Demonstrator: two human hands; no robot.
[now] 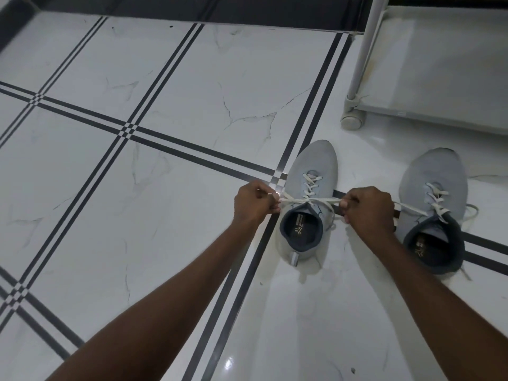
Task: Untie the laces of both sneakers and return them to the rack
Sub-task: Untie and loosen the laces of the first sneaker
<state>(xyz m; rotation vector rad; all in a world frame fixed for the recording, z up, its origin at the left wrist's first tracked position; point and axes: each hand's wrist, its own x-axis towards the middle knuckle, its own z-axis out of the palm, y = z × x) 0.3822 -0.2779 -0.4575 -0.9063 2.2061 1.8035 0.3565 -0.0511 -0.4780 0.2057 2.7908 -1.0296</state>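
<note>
Both hands are closed into loose fists over the left sneaker [309,204]: the left hand [257,200] pinches one end of its white flat lace [310,200], the right hand [369,209] grips the other end, and the lace runs taut between them across the shoe's throat. This shoe is pale grey knit with a rounded toe and a dark padded collar; a printed insole shows inside its opening. The right sneaker [434,213], of the same make, stands just beside it, its lace ends lying slack on the floor [165,133]. Glossy white marble-look tiles with thin dark double stripes carry both. Near the floor's far right corner stands the rack [439,70], white tubing on a castor [351,121].
</note>
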